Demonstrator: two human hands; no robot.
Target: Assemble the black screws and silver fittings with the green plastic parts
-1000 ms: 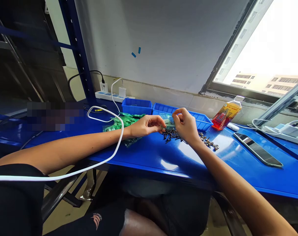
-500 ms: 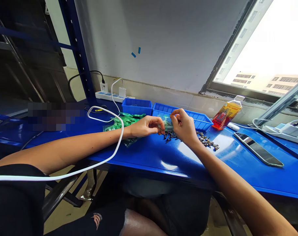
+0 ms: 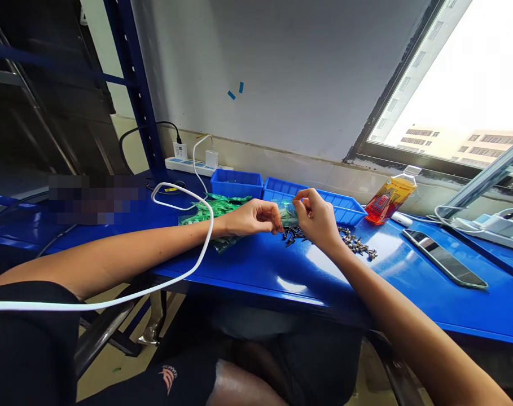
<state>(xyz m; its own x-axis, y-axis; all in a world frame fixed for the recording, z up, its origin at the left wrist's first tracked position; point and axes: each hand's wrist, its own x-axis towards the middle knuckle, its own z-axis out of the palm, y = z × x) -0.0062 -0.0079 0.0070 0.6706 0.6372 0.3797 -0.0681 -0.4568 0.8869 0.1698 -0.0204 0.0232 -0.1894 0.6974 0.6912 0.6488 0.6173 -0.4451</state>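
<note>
A small clear plastic bag (image 3: 287, 211) with a greenish tint is between my two hands, above the blue table. My left hand (image 3: 256, 217) has its fingers curled and closed at the bag's left edge. On the other side, my right hand (image 3: 319, 219) pinches the bag's right edge between thumb and fingers. What is inside the bag is too small to make out. Dark screws (image 3: 293, 235) lie just below the bag, and a pile of silvery screws (image 3: 356, 243) is right of my right wrist. Green-marked plastic bags (image 3: 214, 208) are heaped behind my left hand.
Two blue bins (image 3: 236, 184) stand along the wall. A drink bottle (image 3: 391, 196) and a phone (image 3: 446, 258) are at the right of the blue table (image 3: 248, 270). A white cable (image 3: 197, 256) loops over my left forearm. A power strip (image 3: 197, 167) lies behind.
The view has shifted very slightly. Both hands hold nearly the same pose at the plastic bag, and nothing has been picked up or let go.
</note>
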